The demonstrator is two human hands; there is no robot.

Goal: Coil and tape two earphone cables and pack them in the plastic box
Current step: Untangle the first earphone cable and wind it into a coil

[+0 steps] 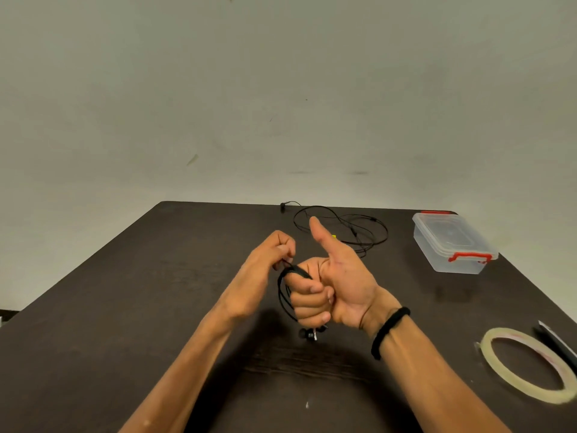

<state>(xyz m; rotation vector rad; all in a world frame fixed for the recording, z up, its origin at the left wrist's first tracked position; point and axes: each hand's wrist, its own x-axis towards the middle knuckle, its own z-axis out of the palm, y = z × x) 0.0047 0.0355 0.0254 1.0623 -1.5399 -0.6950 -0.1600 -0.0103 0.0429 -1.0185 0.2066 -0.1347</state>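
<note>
Black cable is getting wound right now: the right hand [327, 285] has its fingers curled into a fist with the thumb stuck straight up, and the first earphone cable [285, 292] is looped around those fingers. The left hand [274, 254] pinches the free end of that cable just beside the right knuckles, feeding it on. A pair of earbuds [309, 334] dangles below the right fist, just above the desk [131, 292].

If you ask me, the trick at this step is to keep every loop about the same size and lay each one flat next to the last, not crossed over. Light tension from the left hand only, so the coil can slide off the fingers later without collapsing. Probably smart to leave a short tail near the earbuds so they don't get kinked.

Second earphone cable [343, 228] is lying loose in a messy tangle at the far side of the desk, well apart from the hands, not coiled at all. The plastic box [452, 243] with red clips sits far right with its lid on. The tape roll [527, 364] lies flat at the near right, with something dark and thin [559, 345] just beside it; can't tell what that is.

As for brands or writing, I can't read any on the box, the tape or the cables.
</note>
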